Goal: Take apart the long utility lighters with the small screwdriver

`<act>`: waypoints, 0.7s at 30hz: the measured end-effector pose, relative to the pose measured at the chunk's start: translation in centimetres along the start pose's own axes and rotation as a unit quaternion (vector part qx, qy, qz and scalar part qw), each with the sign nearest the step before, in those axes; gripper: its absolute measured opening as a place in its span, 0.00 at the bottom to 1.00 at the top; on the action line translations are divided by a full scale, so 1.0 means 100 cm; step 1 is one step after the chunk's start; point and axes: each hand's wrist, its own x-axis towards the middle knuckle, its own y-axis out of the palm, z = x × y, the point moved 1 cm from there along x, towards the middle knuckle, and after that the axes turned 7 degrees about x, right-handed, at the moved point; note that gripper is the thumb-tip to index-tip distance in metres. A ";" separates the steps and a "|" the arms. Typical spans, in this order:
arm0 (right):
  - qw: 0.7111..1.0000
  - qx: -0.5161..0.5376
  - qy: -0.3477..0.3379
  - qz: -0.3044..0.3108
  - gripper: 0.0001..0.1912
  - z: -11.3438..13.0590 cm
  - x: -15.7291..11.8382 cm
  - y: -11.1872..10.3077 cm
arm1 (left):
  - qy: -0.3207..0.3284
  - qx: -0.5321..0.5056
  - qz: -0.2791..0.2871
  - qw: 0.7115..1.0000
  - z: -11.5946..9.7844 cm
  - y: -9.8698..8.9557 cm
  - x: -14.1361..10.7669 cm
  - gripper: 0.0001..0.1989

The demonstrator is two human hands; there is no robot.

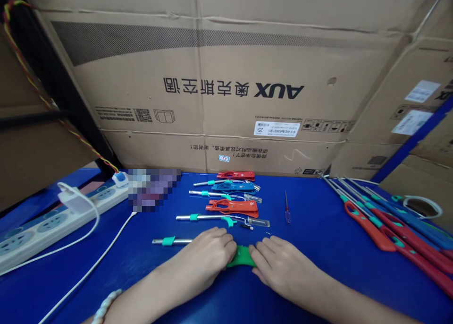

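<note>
A green plastic piece [241, 257] is held between my two hands near the front of the blue table. My left hand [212, 253] has its fingers closed on the left end, and my right hand [279, 267] grips the right end. Under my left hand, a metal rod with a teal collar [170, 241] sticks out to the left. Beyond my hands lie a red-orange casing [233, 207], a blue casing [235, 187] and a red casing [237, 175], with metal lighter tubes [208, 217] between them. A small screwdriver [288, 215] lies to their right.
Several long lighters with red, orange and blue handles [370, 227] lie at the right. A white power strip [53, 222] with plugged-in cables runs along the left. Cardboard [226, 55] walls off the back of the blue table [134, 277]. A blurred object sits at the back left.
</note>
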 end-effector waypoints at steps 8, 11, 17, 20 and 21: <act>1.000 0.027 0.005 0.007 0.14 -0.006 -0.002 0.002 | -0.041 -0.133 0.000 0.990 0.008 -0.008 -0.004 0.11; 0.997 0.066 0.015 0.020 0.18 -0.012 -0.002 0.000 | -0.056 -0.182 -0.027 0.981 0.012 -0.009 -0.004 0.06; 0.988 0.129 0.071 0.054 0.03 -0.029 0.001 -0.003 | -0.088 -0.236 -0.116 0.961 0.025 -0.001 0.001 0.05; 0.985 0.131 0.100 0.052 0.05 -0.034 0.002 0.000 | -0.101 -0.215 -0.137 0.962 0.031 0.008 0.005 0.05; 0.984 0.132 0.110 0.054 0.05 -0.035 0.002 0.002 | -0.103 -0.208 -0.143 0.962 0.033 0.010 0.005 0.05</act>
